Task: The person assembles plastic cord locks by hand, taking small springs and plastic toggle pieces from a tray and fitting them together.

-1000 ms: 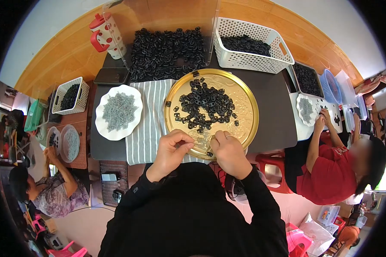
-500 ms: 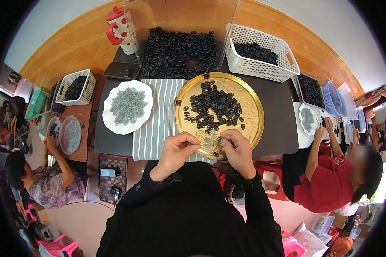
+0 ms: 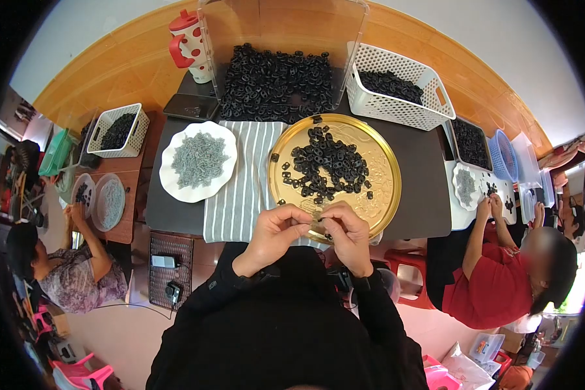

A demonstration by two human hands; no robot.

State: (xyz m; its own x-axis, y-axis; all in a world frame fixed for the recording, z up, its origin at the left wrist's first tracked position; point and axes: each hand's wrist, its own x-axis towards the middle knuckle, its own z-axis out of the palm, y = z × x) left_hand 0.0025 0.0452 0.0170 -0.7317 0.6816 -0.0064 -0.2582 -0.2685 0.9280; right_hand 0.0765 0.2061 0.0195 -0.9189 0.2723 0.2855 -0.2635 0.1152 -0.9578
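Two-holed black pieces (image 3: 335, 170) are heaped on the round, embossed gold tray (image 3: 385, 174). Above its near edge, beside the heap, the left hand (image 3: 273, 237) is pinched nearly closed, any hold indiscernible; a dark bit (image 3: 320, 220) is pinched by the right hand (image 3: 350, 238).

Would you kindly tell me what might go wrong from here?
The small dark piece seemingly pinched in the right hand might slip and get lost among the black pieces on the tray.

The plate and tray both overlap the striped cloth, so a tug on it might shift them.
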